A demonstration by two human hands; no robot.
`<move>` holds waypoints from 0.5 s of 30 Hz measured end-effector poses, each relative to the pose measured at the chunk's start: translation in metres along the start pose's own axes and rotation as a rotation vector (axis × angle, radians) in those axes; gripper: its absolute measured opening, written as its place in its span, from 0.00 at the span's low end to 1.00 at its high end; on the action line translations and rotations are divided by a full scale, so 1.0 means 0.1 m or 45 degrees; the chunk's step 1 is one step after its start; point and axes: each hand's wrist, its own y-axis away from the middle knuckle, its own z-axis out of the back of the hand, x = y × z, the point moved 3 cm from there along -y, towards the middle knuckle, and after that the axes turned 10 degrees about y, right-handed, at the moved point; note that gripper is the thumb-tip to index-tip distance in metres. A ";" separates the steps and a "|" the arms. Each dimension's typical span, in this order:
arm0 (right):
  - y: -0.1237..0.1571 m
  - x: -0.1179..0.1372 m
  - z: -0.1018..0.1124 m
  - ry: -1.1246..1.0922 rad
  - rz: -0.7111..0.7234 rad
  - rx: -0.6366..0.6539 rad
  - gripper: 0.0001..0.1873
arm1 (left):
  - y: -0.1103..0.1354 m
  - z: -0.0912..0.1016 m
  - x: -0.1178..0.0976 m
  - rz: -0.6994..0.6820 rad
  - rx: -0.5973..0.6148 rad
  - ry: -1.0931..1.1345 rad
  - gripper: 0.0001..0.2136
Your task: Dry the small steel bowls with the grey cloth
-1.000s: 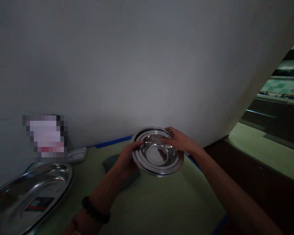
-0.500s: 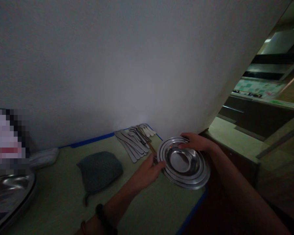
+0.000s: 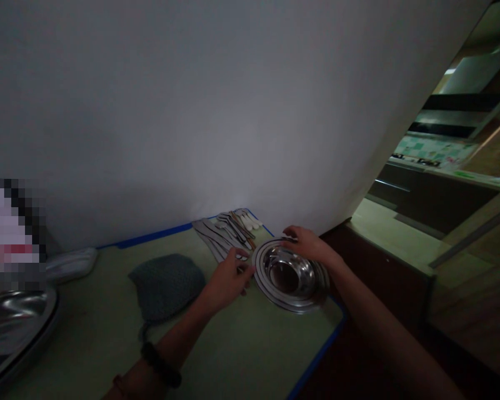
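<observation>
A nested stack of shiny metal plates [image 3: 261, 265] with a bowl-like hollow sits at the table's right corner, slightly blurred. My right hand [image 3: 306, 244] grips its far rim, thumb on the inside. Just left of the stack, my left hand [image 3: 231, 278] is open, thumb and fingers apart, with its fingertips close to the rim; a dark beaded bracelet circles that wrist. Behind my left hand lie table knives [image 3: 210, 236], forks and spoons [image 3: 233, 225], and several white-handled pieces of cutlery [image 3: 249, 219], in a row.
A grey-green knitted cloth item [image 3: 169, 286] with a loop lies left of my left arm. At the far left stand a large metal basin [image 3: 20, 333] and a pale packet [image 3: 70, 264]. Blue tape edges the table [image 3: 316, 358]. A white wall rises behind; kitchen cabinets [image 3: 450, 194] are beyond, right.
My left hand has let go of the plates' rim and drawn back to the left. The plates and my right hand have shifted slightly left in view.
</observation>
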 end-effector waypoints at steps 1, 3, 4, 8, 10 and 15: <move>0.02 0.10 0.02 0.013 0.017 -0.027 0.22 | 0.02 0.04 -0.02 -0.043 -0.038 -0.088 0.11; 0.10 0.36 0.05 0.024 0.083 -0.060 0.22 | 0.08 0.14 -0.06 -0.154 -0.117 -0.351 0.08; 0.14 0.52 0.06 0.019 0.136 -0.066 0.22 | 0.13 0.20 -0.08 -0.201 -0.155 -0.508 0.06; 0.28 1.19 0.01 0.013 0.374 -0.053 0.23 | 0.40 0.48 -0.15 -0.246 -0.289 -0.979 0.07; 0.30 1.50 -0.07 0.006 0.440 -0.045 0.24 | 0.56 0.68 -0.22 -0.304 -0.353 -1.099 0.08; 0.29 2.15 -0.51 0.000 0.613 0.126 0.25 | 0.94 1.56 -0.46 -0.274 -0.639 -1.403 0.16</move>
